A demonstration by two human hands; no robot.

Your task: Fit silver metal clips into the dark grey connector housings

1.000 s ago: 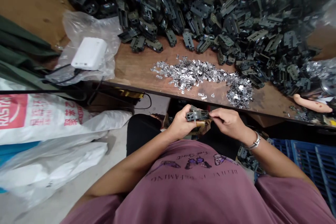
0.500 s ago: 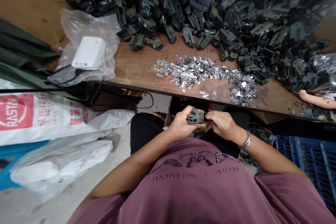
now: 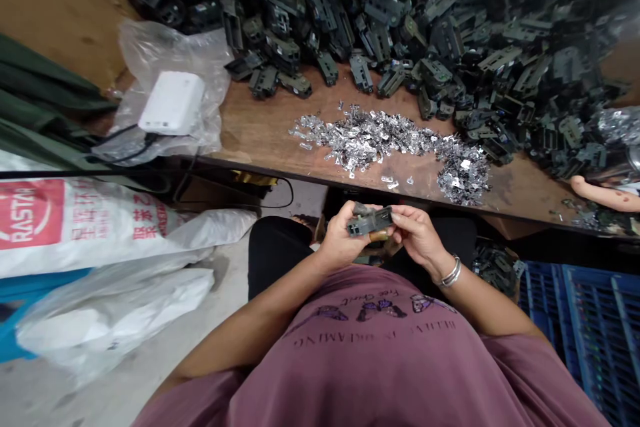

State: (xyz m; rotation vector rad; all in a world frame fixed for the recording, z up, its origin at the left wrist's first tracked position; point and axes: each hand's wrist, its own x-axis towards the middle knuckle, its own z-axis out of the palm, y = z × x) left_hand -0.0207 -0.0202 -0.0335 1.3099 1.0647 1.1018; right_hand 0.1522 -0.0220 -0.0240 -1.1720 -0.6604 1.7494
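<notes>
A dark grey-green moulded plastic part (image 3: pixel 369 221) is held level in front of my lap, just below the bench edge. My left hand (image 3: pixel 341 239) is closed around its left end, thumb along the upper side. At the other end, my right hand (image 3: pixel 419 235) has its thumb and fingers closed on the part's right tip. A yellowish piece shows beneath the part, partly covered by my fingers. On the bench in front of both hands lies a heap of small shiny metal plates (image 3: pixel 367 137).
Many similar dark plastic parts (image 3: pixel 440 33) are piled along the bench's back. A white box (image 3: pixel 173 103) with black cables rests on clear plastic at left. White sacks (image 3: pixel 110 217) stand at lower left, blue crates (image 3: pixel 595 313) at lower right. Another person's finger (image 3: pixel 605 193) shows at far right.
The plastic part has turned, so more of its length shows. My right hand has shifted slightly, its fingers now against the part's right end. The view has moved very little.
</notes>
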